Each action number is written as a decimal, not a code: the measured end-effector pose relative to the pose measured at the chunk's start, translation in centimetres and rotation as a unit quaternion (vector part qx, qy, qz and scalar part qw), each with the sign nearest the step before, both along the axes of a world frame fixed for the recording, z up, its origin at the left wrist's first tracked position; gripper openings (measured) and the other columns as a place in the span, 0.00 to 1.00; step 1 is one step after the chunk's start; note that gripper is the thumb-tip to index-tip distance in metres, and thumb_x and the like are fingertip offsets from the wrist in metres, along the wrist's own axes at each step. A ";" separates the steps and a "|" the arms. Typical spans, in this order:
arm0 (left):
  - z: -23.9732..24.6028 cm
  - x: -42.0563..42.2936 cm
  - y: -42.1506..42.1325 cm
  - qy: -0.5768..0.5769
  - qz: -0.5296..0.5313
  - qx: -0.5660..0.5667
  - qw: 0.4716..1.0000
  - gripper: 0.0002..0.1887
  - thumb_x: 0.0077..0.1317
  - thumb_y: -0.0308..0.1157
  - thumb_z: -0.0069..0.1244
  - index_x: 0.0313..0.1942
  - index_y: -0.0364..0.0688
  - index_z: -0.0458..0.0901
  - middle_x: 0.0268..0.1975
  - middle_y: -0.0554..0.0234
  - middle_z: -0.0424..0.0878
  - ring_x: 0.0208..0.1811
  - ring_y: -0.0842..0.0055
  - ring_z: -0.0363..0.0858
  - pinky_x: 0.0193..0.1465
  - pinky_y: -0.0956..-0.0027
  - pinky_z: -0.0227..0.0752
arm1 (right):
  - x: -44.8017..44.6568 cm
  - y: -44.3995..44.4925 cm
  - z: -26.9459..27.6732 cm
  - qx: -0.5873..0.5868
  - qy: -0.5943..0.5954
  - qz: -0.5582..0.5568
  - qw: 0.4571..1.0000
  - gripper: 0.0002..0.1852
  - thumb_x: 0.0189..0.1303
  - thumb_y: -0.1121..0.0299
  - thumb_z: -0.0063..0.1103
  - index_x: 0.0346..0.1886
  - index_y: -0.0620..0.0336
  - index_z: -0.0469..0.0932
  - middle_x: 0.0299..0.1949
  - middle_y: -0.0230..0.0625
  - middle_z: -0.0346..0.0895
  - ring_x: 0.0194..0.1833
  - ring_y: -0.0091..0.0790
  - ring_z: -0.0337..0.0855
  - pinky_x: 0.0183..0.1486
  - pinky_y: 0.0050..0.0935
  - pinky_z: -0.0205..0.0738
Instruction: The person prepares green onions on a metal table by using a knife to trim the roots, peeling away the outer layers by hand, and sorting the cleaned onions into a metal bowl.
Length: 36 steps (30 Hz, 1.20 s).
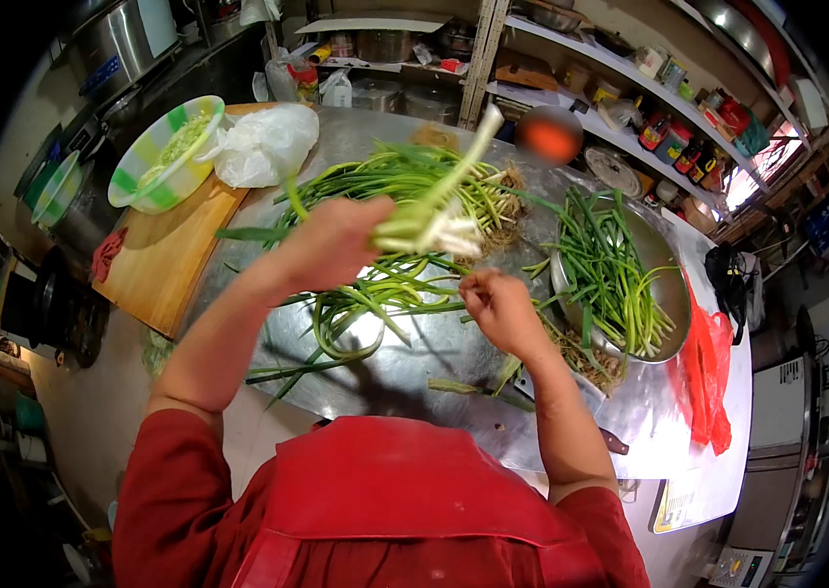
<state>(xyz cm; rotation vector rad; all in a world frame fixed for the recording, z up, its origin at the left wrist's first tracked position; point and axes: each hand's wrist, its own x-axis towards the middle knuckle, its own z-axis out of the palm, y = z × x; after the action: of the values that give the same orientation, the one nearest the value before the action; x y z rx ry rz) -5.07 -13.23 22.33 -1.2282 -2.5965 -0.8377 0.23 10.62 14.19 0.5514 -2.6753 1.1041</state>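
Note:
My left hand [337, 242] is closed around a bunch of green onions or garlic greens [433, 220], held above the table with its white ends to the right. One stalk sticks up out of the bunch. Lower and to the right, my right hand [502, 309] has curled fingers beside loose green stalks [377, 298]; whether it pinches anything is unclear. Beyond my left hand lies a pile of stalks with roots [399, 173]. A steel bowl [668, 287] to the right holds more long stalks [620, 272]. A cleaver [613, 441] lies partly hidden under my right forearm.
Left stand a wooden board [164, 257], a green-and-white basin [127, 173] of shredded vegetable and a white plastic bag [267, 143]. Cut roots [598, 367] lie by the bowl. A red plastic bag [708, 382] hangs on the metal table's [414, 367] right side. Loaded shelves [620, 66] line the back.

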 end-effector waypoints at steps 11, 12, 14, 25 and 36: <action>0.7 -1.2 -0.8 -0.024 0.069 0.192 0.979 0.11 0.56 0.28 0.51 0.38 0.37 0.72 0.32 0.54 0.76 0.34 0.66 0.76 0.37 0.68 0.68 | -3.2 -3.2 -4.5 -0.210 -0.137 -0.061 0.966 0.06 0.53 0.75 0.52 0.34 0.66 0.75 0.30 0.41 0.78 0.29 0.32 0.80 0.34 0.30 0.73; 2.3 -1.2 -1.4 0.050 0.110 0.200 0.972 0.11 0.57 0.28 0.51 0.40 0.37 0.73 0.32 0.54 0.78 0.32 0.67 0.77 0.35 0.68 0.69 | -3.4 -3.7 -7.9 -0.098 -0.118 -0.057 0.987 0.07 0.53 0.71 0.53 0.32 0.65 0.74 0.29 0.44 0.77 0.29 0.38 0.79 0.33 0.33 0.72; 3.8 -1.1 -2.5 0.080 0.142 0.224 0.961 0.11 0.56 0.29 0.51 0.39 0.37 0.73 0.30 0.55 0.79 0.29 0.68 0.77 0.33 0.68 0.69 | -2.4 -5.8 -12.5 0.057 -0.110 -0.040 0.992 0.11 0.52 0.65 0.54 0.31 0.65 0.74 0.29 0.49 0.76 0.29 0.49 0.76 0.34 0.39 0.70; -1.6 -1.0 -2.7 0.044 0.061 0.033 0.997 0.10 0.47 0.24 0.53 0.28 0.39 0.68 0.24 0.51 0.74 0.29 0.55 0.75 0.28 0.59 0.66 | -3.0 -4.7 0.1 -0.128 0.028 -0.081 0.988 0.05 0.48 0.75 0.52 0.29 0.65 0.74 0.26 0.50 0.73 0.29 0.49 0.75 0.32 0.37 0.69; -2.2 -2.3 0.8 -0.085 -0.024 0.131 0.987 0.10 0.51 0.24 0.54 0.33 0.36 0.72 0.24 0.57 0.76 0.23 0.72 0.72 0.28 0.71 0.65 | -4.0 -5.6 3.2 -0.425 -0.004 -0.035 0.904 0.05 0.55 0.76 0.51 0.34 0.65 0.74 0.26 0.31 0.76 0.26 0.20 0.74 0.28 0.20 0.68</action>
<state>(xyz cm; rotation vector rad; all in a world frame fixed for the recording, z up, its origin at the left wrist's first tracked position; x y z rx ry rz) -7.42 -12.40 20.09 -1.1951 -2.4842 -1.2999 -3.74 5.00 17.36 0.2651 -1.8850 2.0352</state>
